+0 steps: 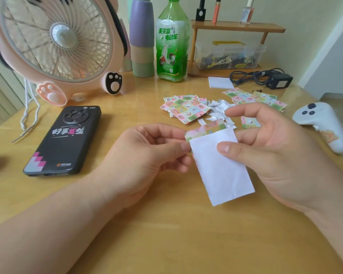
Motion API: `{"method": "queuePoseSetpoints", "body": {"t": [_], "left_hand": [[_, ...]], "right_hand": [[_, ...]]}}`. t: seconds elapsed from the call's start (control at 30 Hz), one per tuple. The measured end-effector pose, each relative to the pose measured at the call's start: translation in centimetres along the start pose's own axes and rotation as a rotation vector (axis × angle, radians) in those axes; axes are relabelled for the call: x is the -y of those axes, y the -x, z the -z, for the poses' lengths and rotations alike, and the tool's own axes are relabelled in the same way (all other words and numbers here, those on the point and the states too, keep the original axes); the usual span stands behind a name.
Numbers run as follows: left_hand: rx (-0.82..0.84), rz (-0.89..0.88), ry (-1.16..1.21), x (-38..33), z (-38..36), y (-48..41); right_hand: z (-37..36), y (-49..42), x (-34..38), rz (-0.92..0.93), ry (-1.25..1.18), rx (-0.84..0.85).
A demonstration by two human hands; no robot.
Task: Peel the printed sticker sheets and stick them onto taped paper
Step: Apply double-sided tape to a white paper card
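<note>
Above the near middle of the tabletop (166, 234), a small two-layer piece is being held between both hands. Its left edge is being pinched by the left hand (145, 153), while the white layer (222, 175) is being gripped by the right hand (269, 147), thumb on top. The printed sticker sheet (206, 129) is being exposed along its far strip, so peeling seems to be under way. A slow, even pull is being called for next, lest the layer tear. More printed sheets (186, 110) are being kept farther off.

The pale yellow wooden tabletop (166, 234) looks smooth and glossy. The white backing paper (222, 171) is matt (slightly creased), the green drink bottle (171, 46) shiny translucent plastic, the black phone case (65, 139) satin-smooth.
</note>
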State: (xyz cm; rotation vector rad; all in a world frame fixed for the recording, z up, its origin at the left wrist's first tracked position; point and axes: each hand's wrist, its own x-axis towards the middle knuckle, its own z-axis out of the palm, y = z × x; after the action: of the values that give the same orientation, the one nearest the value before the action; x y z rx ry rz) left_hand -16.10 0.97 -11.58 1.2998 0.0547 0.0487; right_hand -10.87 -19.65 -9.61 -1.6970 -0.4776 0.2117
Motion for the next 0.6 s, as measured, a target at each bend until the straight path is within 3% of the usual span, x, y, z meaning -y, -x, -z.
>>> {"method": "queuePoseSetpoints", "body": {"t": [0.2, 0.6], "left_hand": [[-0.026, -0.068, -0.106, 0.47, 0.11, 0.02], [0.163, -0.092, 0.036, 0.13, 0.18, 0.28]], "right_hand": [[-0.26, 0.30, 0.75, 0.044, 0.046, -0.019], [-0.09, 0.05, 0.16, -0.054, -0.137, -0.035]]}}
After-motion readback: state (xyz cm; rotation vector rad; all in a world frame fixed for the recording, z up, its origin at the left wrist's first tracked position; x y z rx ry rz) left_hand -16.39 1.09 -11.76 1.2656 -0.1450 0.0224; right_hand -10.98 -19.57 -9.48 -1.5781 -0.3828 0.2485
